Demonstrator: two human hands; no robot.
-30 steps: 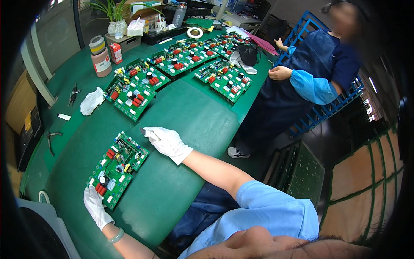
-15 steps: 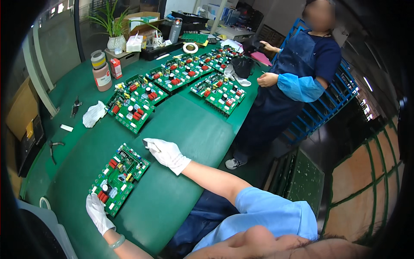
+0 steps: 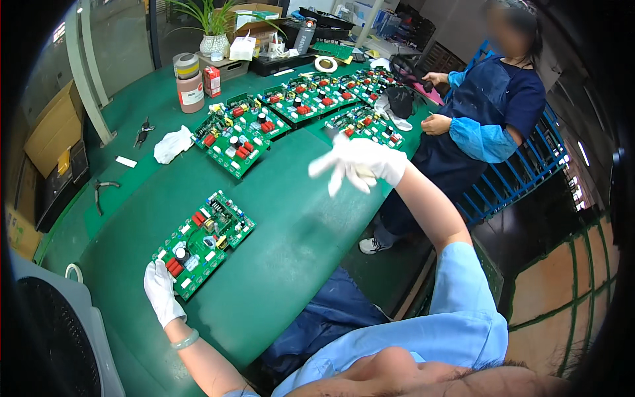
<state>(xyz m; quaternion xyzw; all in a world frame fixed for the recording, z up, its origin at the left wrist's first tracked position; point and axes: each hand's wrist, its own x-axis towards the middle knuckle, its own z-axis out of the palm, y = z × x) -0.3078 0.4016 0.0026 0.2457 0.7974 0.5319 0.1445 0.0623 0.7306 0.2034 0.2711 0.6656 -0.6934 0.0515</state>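
My left hand (image 3: 162, 291), in a white glove, grips the near left corner of a green circuit board (image 3: 198, 245) that lies on the green table. The board carries red blocks, a black round capacitor and small white parts. My gloved right hand (image 3: 360, 162) is raised over the table, well to the right of this board, its fingers spread. A small dark grey piece (image 3: 331, 132) shows at its upper edge; whether the hand holds it is unclear. Just beyond it, partly covered, lies another populated circuit board (image 3: 374, 126).
More populated boards (image 3: 235, 135) stand in a row across the table. Pliers (image 3: 102, 193), a white cloth (image 3: 173, 144), a pinkish bottle (image 3: 190, 92) and a tape roll (image 3: 325, 64) lie farther left and back. A co-worker (image 3: 473, 119) in a dark apron stands at the right edge.
My right hand has moved right and away from the near board, and its fingers have spread. My left hand stays at the board's corner. The whole view has shifted a little.
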